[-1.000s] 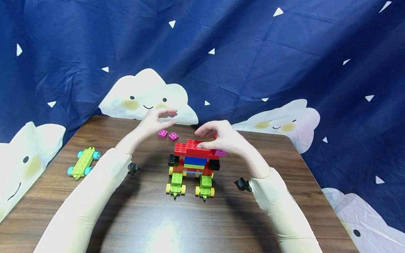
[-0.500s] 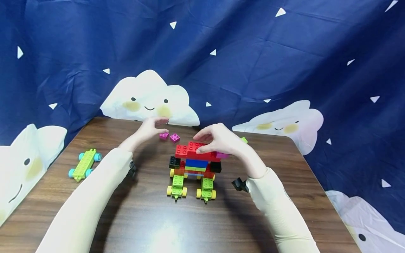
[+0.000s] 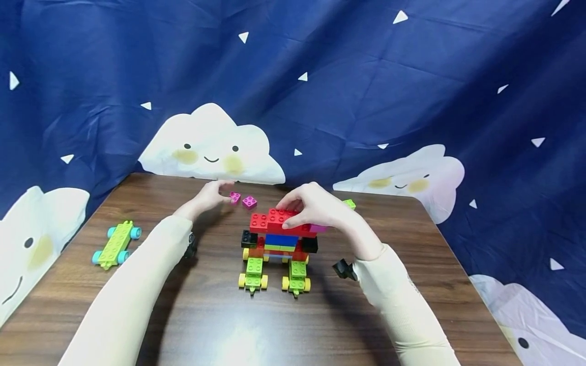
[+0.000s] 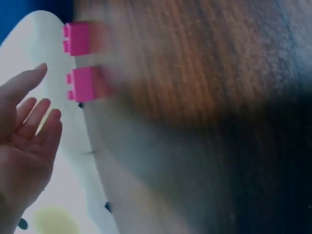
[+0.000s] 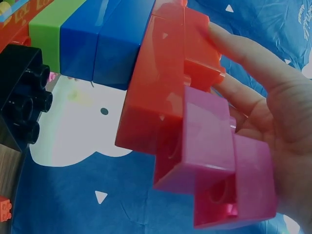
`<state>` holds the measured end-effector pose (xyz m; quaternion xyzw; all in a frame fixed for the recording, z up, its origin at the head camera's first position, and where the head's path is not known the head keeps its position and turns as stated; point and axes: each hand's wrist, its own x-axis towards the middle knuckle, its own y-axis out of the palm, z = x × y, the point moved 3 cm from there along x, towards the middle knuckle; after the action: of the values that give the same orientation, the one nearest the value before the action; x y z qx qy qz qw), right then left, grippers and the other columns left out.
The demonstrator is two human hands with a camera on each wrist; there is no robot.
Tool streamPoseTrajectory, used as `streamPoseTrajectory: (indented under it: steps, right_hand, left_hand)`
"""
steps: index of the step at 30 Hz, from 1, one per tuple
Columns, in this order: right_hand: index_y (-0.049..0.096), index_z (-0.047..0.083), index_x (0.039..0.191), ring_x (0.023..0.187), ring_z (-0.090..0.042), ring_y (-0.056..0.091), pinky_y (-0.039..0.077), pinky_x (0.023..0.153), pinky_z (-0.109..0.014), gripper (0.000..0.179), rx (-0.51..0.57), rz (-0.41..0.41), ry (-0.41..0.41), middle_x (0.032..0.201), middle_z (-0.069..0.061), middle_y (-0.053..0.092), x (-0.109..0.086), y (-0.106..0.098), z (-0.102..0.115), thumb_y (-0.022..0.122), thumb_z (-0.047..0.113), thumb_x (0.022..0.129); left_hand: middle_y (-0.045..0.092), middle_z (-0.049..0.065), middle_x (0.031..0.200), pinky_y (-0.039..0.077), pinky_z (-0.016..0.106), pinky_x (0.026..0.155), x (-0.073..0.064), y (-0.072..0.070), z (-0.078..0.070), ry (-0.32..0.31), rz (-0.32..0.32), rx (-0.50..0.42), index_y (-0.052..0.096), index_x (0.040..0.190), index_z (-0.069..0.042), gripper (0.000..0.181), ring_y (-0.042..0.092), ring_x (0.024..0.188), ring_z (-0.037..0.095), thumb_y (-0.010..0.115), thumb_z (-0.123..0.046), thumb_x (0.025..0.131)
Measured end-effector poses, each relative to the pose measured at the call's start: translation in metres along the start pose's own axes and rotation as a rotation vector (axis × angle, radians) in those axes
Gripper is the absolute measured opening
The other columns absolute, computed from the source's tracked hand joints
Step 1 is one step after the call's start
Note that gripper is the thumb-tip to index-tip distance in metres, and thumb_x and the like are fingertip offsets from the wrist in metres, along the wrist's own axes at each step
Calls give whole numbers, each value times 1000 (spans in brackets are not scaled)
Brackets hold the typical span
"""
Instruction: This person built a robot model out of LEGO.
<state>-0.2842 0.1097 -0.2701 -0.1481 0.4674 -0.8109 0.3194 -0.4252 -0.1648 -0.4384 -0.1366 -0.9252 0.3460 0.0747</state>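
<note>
My left hand (image 3: 208, 197) is at the far left of the table, its thumb and fingers parted just left of two small magenta bricks, a nearer one (image 3: 235, 197) and another (image 3: 249, 202). In the left wrist view that hand (image 4: 29, 134) holds nothing. A toy brick model stands mid-table, with red bricks (image 3: 279, 219) on top, blue bricks (image 3: 281, 240) below them and lime wheeled bases (image 3: 254, 273) at its foot. My right hand (image 3: 313, 206) arches over the top, gripping a red brick between thumb and fingers. Pink bricks (image 5: 209, 131) project from the model's right side beside my palm.
A lime car base with turquoise wheels (image 3: 116, 245) lies at the left of the table. Part of a lime piece (image 3: 349, 204) shows behind my right wrist. Black bricks (image 3: 249, 239) jut from the model's sides. A blue cloud-print cloth (image 3: 293, 101) hangs behind the table.
My left hand has come down and slightly left, from above the table to beside the magenta bricks. My right hand stays at the model's top, its fingers settled lower around the red brick.
</note>
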Motion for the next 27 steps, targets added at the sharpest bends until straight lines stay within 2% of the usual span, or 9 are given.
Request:
streamPoseTrajectory:
  steps: [5,9,14,22,27]
  right_hand:
    - [72,8,116,93,-16,68,56,85,-30,41,10,4,8,108,-5,74,1,1,-1,82,23,79]
    - [72,9,116,93,-15,68,56,85,-29,42,17,9,27,107,-5,74,1,1,-1,82,24,79]
    - [73,10,115,92,-14,68,55,85,-29,41,17,4,42,106,-4,75,1,1,-1,83,25,78]
    - [74,10,114,92,-14,67,55,84,-29,41,24,-5,55,105,-3,75,1,2,-3,83,26,77]
    - [73,10,114,92,-14,67,55,83,-28,41,24,-3,57,105,-3,75,1,1,-4,83,25,77]
  left_hand:
    - [44,31,143,32,52,113,2,5,9,-37,28,-10,42,143,5,64,43,133,44,71,-8,87]
    - [45,31,143,30,51,115,6,11,15,-33,29,2,41,143,7,65,42,134,44,71,-6,86]
    - [46,33,140,30,51,114,8,16,18,-14,21,11,40,142,10,63,42,133,45,69,-2,87]
    - [44,32,143,31,50,114,10,19,18,-39,27,-15,38,143,10,59,41,134,44,64,1,90]
    - [45,31,143,31,50,114,13,21,21,-40,30,6,40,142,9,57,41,135,44,63,-1,91]
